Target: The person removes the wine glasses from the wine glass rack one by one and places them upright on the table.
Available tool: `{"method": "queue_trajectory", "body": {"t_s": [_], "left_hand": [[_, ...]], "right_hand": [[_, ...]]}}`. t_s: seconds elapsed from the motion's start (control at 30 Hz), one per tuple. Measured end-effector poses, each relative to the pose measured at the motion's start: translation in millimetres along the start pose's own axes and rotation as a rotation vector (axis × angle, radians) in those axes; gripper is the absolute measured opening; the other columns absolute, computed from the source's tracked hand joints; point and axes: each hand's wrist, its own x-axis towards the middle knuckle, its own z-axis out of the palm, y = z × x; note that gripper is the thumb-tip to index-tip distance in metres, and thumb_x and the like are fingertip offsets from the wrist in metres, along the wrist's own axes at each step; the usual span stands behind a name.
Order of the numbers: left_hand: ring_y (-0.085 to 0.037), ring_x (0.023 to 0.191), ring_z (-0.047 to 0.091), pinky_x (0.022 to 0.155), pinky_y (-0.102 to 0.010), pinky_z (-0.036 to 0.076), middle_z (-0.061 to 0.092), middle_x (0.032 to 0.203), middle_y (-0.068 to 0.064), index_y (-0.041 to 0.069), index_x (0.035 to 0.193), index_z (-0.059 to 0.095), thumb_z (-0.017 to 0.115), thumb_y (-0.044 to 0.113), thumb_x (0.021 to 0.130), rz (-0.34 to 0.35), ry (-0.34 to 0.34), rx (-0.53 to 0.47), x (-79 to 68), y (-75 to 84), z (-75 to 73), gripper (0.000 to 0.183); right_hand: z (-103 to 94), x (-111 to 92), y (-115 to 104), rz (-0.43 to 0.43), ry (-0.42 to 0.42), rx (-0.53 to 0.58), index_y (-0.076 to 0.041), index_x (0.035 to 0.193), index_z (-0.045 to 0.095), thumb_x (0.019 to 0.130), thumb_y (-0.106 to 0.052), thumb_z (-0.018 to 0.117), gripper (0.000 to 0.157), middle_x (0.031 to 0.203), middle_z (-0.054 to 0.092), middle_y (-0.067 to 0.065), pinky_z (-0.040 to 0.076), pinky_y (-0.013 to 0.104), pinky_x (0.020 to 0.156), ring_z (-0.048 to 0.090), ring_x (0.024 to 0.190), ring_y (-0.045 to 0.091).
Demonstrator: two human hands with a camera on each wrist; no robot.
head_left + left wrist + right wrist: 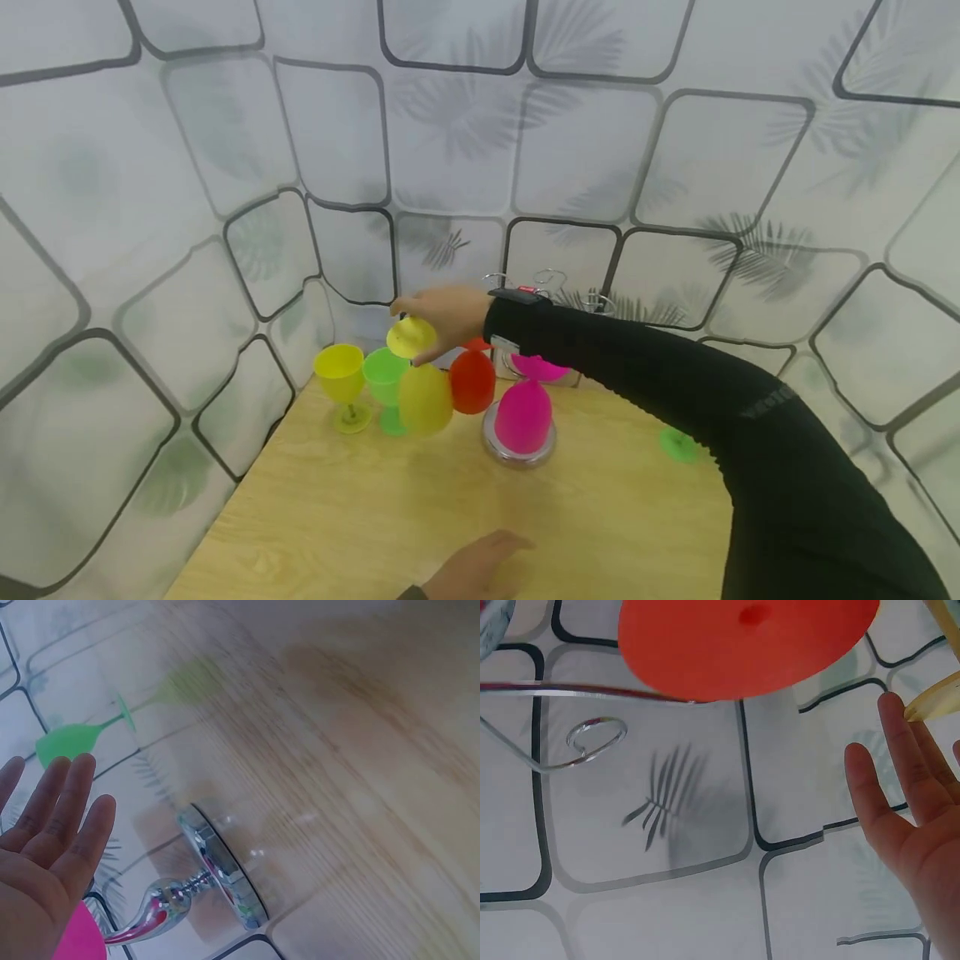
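My right hand (429, 320), in a black sleeve, holds a yellow goblet (423, 398) upside down by its foot, in the air just left of the rack. In the right wrist view the fingers (900, 787) look nearly straight, with the yellow foot's edge (932, 707) at their tips. A red goblet (472, 382) and a pink goblet (522, 415) hang upside down from the chrome rack (517, 454). The red foot (742, 634) fills the top of the right wrist view. My left hand (487, 560) lies flat and open on the wooden table (337, 517), holding nothing.
A second yellow goblet (341, 377) and a green goblet (385, 379) stand upright at the table's back left. Another green goblet (678, 444) stands right of the rack, partly behind my arm. Patterned walls close the table at back and left. A wire hook (592, 742) juts out.
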Motion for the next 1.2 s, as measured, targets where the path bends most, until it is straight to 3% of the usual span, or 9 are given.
{"method": "queue_trajectory", "body": {"t_s": [0.2, 0.37, 0.5, 0.73, 0.87, 0.97, 1.2], "left_hand": [[-0.010, 0.115, 0.055, 0.091, -0.029, 0.051, 0.055, 0.127, 0.007, 0.027, 0.133, 0.048, 0.061, 0.025, 0.089, 0.043, 0.001, 0.022, 3.6, 1.4, 4.8, 0.045], [-0.012, 0.113, 0.056, 0.089, -0.026, 0.052, 0.056, 0.126, 0.003, 0.020, 0.134, 0.045, 0.062, 0.021, 0.087, 0.214, 0.062, 0.105, 6.3, -3.0, 12.5, 0.050], [-0.013, 0.111, 0.057, 0.088, -0.025, 0.052, 0.057, 0.124, 0.000, 0.014, 0.133, 0.046, 0.063, 0.019, 0.085, 0.309, 0.120, 0.153, 8.0, -6.1, 17.7, 0.051], [-0.011, 0.104, 0.059, 0.078, -0.020, 0.052, 0.057, 0.121, 0.000, 0.017, 0.132, 0.047, 0.063, 0.022, 0.085, 0.257, 0.100, 0.135, 11.0, -2.2, 21.5, 0.049], [-0.012, 0.109, 0.058, 0.084, -0.025, 0.053, 0.057, 0.124, 0.001, 0.017, 0.133, 0.047, 0.062, 0.023, 0.086, 0.230, 0.072, 0.147, 13.7, 1.6, 22.1, 0.049], [-0.013, 0.110, 0.059, 0.086, -0.027, 0.053, 0.058, 0.123, 0.000, 0.015, 0.132, 0.048, 0.063, 0.021, 0.085, 0.246, 0.072, 0.136, 14.7, 2.4, 23.5, 0.050], [-0.013, 0.108, 0.059, 0.087, -0.025, 0.052, 0.058, 0.121, -0.002, 0.016, 0.132, 0.048, 0.062, 0.020, 0.087, 0.285, 0.062, 0.105, 18.9, 0.2, 29.2, 0.048]], "right_hand": [[11.2, -37, -15, -0.089, 0.011, 0.034, -0.016, 0.135, 0.041, 0.080, -0.045, 0.070, 0.068, 0.120, 0.059, 0.001, 0.050, 0.023, 0.086, 0.055, 0.103, 0.014], [26.5, -74, -17, -0.172, 0.056, 0.114, -0.014, 0.130, 0.044, 0.077, -0.037, 0.074, 0.065, 0.120, 0.059, -0.002, 0.049, 0.022, 0.089, 0.057, 0.103, 0.012], [36.3, -105, -15, -0.139, 0.043, 0.143, -0.014, 0.131, 0.044, 0.075, -0.036, 0.076, 0.069, 0.121, 0.059, -0.002, 0.048, 0.025, 0.093, 0.058, 0.105, 0.014], [49.4, -165, 0, -0.087, 0.055, 0.140, -0.016, 0.133, 0.044, 0.075, -0.038, 0.075, 0.070, 0.123, 0.059, -0.006, 0.049, 0.027, 0.093, 0.057, 0.107, 0.012], [55.4, -198, 11, -0.096, 0.117, 0.118, -0.016, 0.133, 0.044, 0.073, -0.038, 0.076, 0.071, 0.126, 0.057, -0.005, 0.049, 0.031, 0.094, 0.055, 0.111, 0.013], [61.0, -222, 18, -0.073, 0.155, 0.128, -0.013, 0.135, 0.044, 0.073, -0.036, 0.077, 0.074, 0.129, 0.056, -0.002, 0.048, 0.035, 0.095, 0.054, 0.112, 0.016], [81.7, -273, 40, 0.133, 0.184, 0.183, -0.008, 0.134, 0.045, 0.073, -0.038, 0.078, 0.075, 0.127, 0.057, 0.003, 0.050, 0.038, 0.095, 0.056, 0.110, 0.018]]}}
